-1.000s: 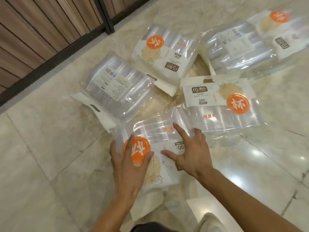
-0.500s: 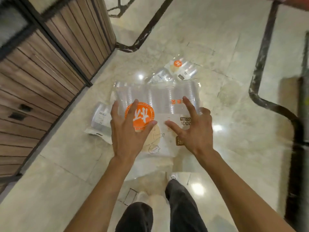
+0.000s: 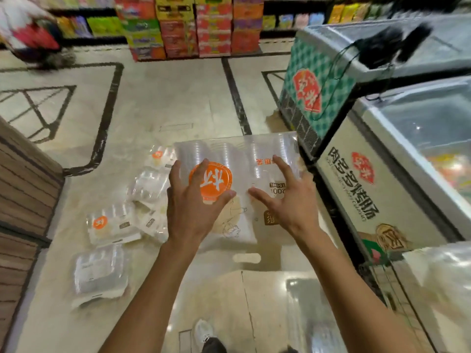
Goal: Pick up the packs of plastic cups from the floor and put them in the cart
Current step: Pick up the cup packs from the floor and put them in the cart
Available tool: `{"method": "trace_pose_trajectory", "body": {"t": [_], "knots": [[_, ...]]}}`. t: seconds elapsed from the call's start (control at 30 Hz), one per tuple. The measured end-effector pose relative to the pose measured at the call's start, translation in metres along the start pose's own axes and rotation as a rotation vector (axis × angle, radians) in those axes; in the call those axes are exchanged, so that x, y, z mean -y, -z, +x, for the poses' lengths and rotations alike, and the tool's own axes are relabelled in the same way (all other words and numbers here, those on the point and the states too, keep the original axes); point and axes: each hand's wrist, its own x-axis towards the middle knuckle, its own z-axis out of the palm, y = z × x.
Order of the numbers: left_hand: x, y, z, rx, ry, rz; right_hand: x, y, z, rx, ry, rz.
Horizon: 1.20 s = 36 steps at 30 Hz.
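A clear pack of plastic cups (image 3: 257,154) with a round orange label is up off the floor in front of me. My left hand (image 3: 193,202) grips it over the label and my right hand (image 3: 290,202) grips its right side, fingers spread and dug into the film. Several more packs lie on the floor at the left, among them one label-up (image 3: 112,225), one face-down (image 3: 99,273) and another (image 3: 149,184) behind them. The wire cart (image 3: 382,278) shows at the lower right with a pale pack (image 3: 443,273) in it.
Chest freezers line the right side, a white one (image 3: 377,200) near me and a green-checked one (image 3: 318,93) beyond. A wooden wall (image 3: 23,200) stands at the left. Stacked cartons (image 3: 193,26) and a blurred person (image 3: 30,34) are far back. My shoe (image 3: 204,332) is below.
The pack has come up off the floor in both hands. My view has risen and swung from the floor toward the aisle and freezers.
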Motion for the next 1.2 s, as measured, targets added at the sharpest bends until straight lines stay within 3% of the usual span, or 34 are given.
{"method": "trace_pose_trajectory", "body": {"t": [0.23,0.6,0.8,1.03,1.2], "knots": [[-0.168,-0.092,-0.067,0.189,-0.252,-0.067,-0.155,0.145,-0.069,-0.199,-0.211,-0.014],[-0.393,-0.259,-0.216,0.699,-0.684,-0.214,-0.369,0.330,-0.240,-0.453,-0.717,-0.008],[-0.457,-0.324,-0.276,1.017,-0.774,-0.232,-0.432,0.364,-0.318,-0.576,-1.000,0.115],[-0.495,-0.391,-0.318,1.301,-0.702,-0.231,-0.475,0.373,-0.396,-0.682,-1.228,0.216],[-0.510,-0.423,-0.348,1.495,-0.734,-0.223,-0.477,0.376,-0.440,-0.876,-1.276,0.486]]}}
